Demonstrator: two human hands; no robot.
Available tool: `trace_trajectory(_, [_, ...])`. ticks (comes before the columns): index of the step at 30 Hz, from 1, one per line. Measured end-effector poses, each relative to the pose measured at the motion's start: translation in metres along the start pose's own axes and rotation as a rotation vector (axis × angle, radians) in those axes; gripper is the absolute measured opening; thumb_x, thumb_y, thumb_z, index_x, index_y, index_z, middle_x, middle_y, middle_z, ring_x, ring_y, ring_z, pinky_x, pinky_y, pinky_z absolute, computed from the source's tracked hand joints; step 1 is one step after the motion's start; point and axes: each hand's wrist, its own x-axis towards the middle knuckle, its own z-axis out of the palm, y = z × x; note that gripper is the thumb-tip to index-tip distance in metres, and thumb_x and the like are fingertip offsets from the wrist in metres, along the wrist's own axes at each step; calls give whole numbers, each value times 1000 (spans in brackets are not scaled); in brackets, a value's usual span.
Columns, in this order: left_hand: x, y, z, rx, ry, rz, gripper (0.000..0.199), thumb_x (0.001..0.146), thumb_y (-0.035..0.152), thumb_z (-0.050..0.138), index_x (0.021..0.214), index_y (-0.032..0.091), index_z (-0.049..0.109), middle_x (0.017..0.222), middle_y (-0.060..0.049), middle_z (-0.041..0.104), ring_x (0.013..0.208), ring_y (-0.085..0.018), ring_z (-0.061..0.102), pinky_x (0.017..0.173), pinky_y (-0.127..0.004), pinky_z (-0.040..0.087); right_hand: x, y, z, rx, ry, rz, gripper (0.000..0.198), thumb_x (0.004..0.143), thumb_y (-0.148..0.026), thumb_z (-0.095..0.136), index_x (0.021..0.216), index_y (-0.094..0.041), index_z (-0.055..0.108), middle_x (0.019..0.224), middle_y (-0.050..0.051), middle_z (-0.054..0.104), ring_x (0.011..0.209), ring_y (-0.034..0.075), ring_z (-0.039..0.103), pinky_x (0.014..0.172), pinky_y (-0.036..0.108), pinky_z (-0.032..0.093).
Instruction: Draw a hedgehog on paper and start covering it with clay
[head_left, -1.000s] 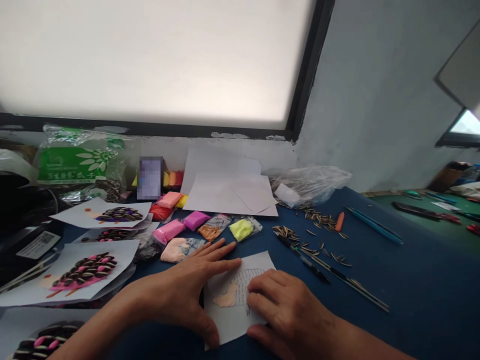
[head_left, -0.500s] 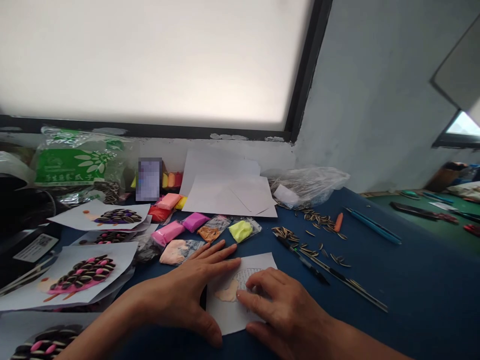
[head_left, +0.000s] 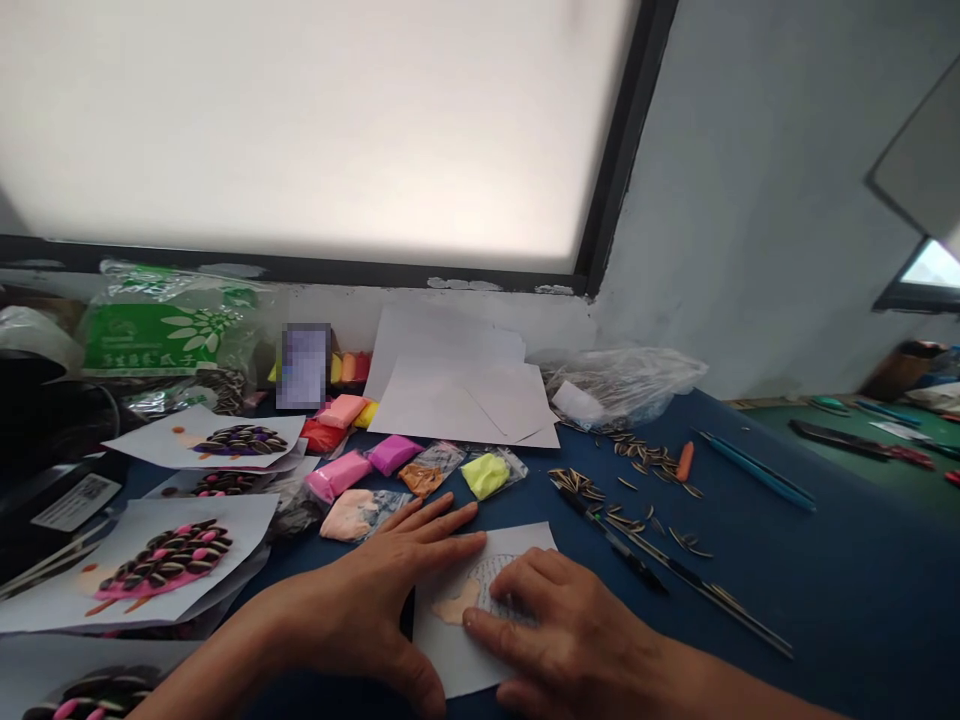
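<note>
A small white paper card [head_left: 469, 665] lies on the table between my hands. On it is a pencil-drawn rounded shape [head_left: 501, 568] filled with small marks, partly hidden by my right hand. Flattened peach clay [head_left: 454, 604] covers the left part of the drawing. My left hand [head_left: 390, 575] is spread, fingers lying on the card's upper left edge and thumb near its lower left corner. The index fingertip of my right hand [head_left: 570, 620] touches the clay's lower right edge. Its other fingers are bent over the drawing, and nothing shows in them.
Packets of coloured clay, one lime [head_left: 485, 475] and one peach [head_left: 360, 513], lie beyond my left hand. Hedgehog pictures with seeds [head_left: 169, 555] are stacked at left. Loose sunflower seeds [head_left: 641, 455], a black pen [head_left: 626, 555] and blue tweezers [head_left: 757, 470] lie right. White sheets [head_left: 457, 395] rest behind.
My right index fingertip has moved slightly left and down along the clay's edge, and the hand lies lower over the drawing. My left hand keeps its place on the card. The view has shifted slightly.
</note>
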Motion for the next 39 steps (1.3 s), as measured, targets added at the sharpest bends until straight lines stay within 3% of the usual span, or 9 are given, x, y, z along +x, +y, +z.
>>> trace_trajectory(7, [1,-1,-1,-3,-15,-12,112,60,64,86,153,34,31,164,-4,8,149,-39,-1,116,-63,6,5,4,4,-67,23,-50,35,95,-38,60,124,-19,62,95,12,65,78,24,57,69,36,49])
trace_trajectory(13, [0,-1,-1,-8,-4,9,111,61,65,85,153,35,30,164,-4,10,149,-39,0,116,-63,6,0,5,7,-18,103,-48,35,97,-37,56,126,-17,59,102,13,66,87,26,60,76,38,50])
trace_trajectory(20, [1,1,-3,-10,-28,-15,112,61,61,86,153,34,29,164,-3,9,149,-38,-2,116,-62,6,11,-2,8,68,150,60,25,94,-14,47,112,-12,65,92,12,66,79,23,58,71,35,47])
trace_trajectory(25, [1,3,-4,-23,-12,0,110,58,56,90,151,40,33,164,-1,11,149,-39,0,116,-64,8,20,-6,15,175,254,93,28,89,-14,51,112,-11,66,109,16,61,95,27,55,81,40,47])
trace_trajectory(29, [1,3,-4,-38,-8,9,109,58,54,90,151,40,34,164,-2,11,149,-40,0,116,-65,7,21,-6,18,222,238,101,29,91,-16,51,116,-14,65,122,16,54,106,28,50,91,43,43])
trace_trajectory(34, [1,2,-3,-53,4,14,109,57,56,89,150,40,36,164,-2,13,148,-42,1,115,-66,7,22,-4,19,222,182,131,26,87,-17,51,107,-15,67,103,12,53,91,25,49,80,42,43])
trace_trajectory(39, [1,2,-3,-55,-12,15,114,58,56,90,152,41,29,164,-3,10,148,-40,-1,115,-66,8,22,-2,22,226,172,112,26,86,-17,54,108,-19,67,101,9,51,91,24,48,79,40,41])
